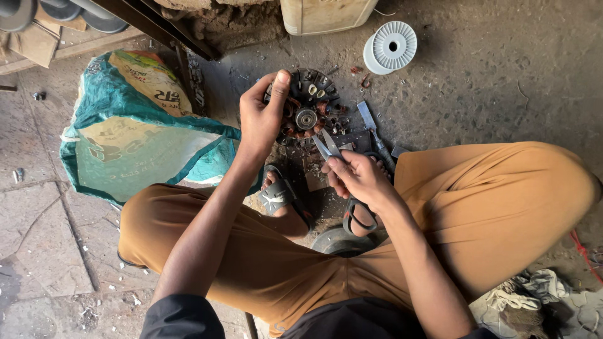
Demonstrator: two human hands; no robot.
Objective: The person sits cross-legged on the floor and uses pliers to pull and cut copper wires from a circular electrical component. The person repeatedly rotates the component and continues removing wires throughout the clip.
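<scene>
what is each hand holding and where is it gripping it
The left hand grips the round motor stator by its left rim. The right hand holds scissors by the handles, blades pointing at the stator.

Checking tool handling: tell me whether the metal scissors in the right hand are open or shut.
Slightly open. The metal scissors in the right hand show two blade tips parted in a narrow V, pointing toward the round copper-wound motor stator.

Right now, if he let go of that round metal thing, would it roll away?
Probably not far. The round metal part looks heavy, with metal teeth and copper wire, so it would likely flop flat. The left hand grips its rim firmly.
</scene>
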